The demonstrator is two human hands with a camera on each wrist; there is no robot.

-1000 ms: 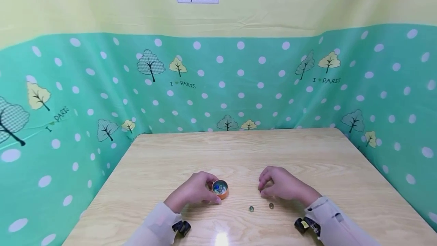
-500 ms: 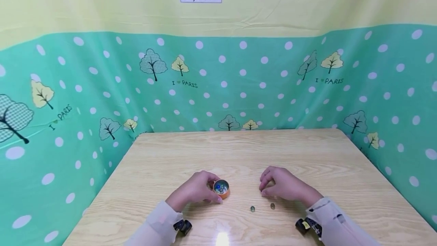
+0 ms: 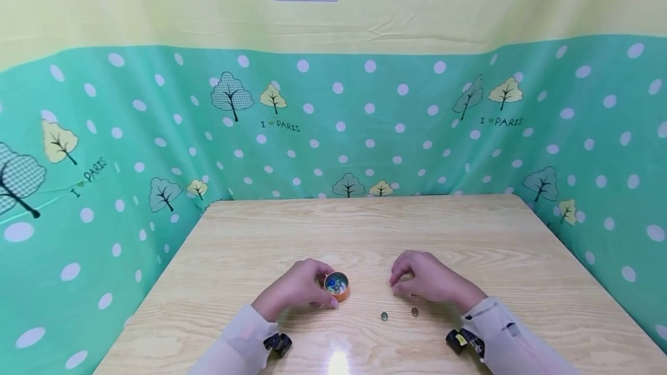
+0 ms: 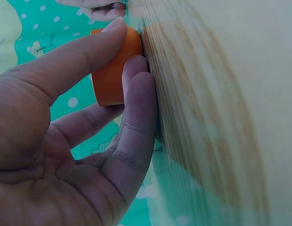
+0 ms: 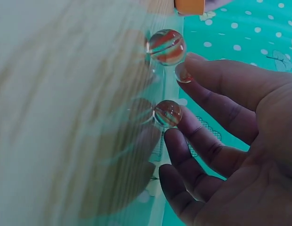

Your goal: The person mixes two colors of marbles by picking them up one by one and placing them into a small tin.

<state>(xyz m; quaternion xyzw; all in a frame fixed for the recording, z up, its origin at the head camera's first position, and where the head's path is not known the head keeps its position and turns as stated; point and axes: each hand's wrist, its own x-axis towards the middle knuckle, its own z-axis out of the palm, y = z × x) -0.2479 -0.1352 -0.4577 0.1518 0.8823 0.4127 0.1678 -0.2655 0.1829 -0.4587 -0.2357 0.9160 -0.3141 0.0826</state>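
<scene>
In the head view, my left hand (image 3: 302, 285) holds a small round orange cup (image 3: 341, 296), with thumb and fingers around its side. Several glass marbles (image 3: 333, 286), one of them blue, lie inside the cup. To the right, the thumb and forefinger of my right hand (image 3: 424, 276) pinch a clear marble (image 5: 182, 73), mostly hidden behind the thumb. On the table below that hand sit a greenish marble (image 3: 384, 316) and a brownish marble (image 3: 414, 312). The right wrist view shows a marble with orange-red streaks (image 5: 167, 47) and another marble (image 5: 168, 114) close to the fingers.
Both hands are over a light wooden table (image 3: 292, 230). A green dotted curtain (image 3: 370, 126) with a yellow upper part surrounds its back and sides. Each wrist carries a small black camera, such as the right one (image 3: 457, 341).
The right hand has shifted slightly left, toward the cup. My left hand and the cup have stayed in place, and the two marbles on the table lie as before.
</scene>
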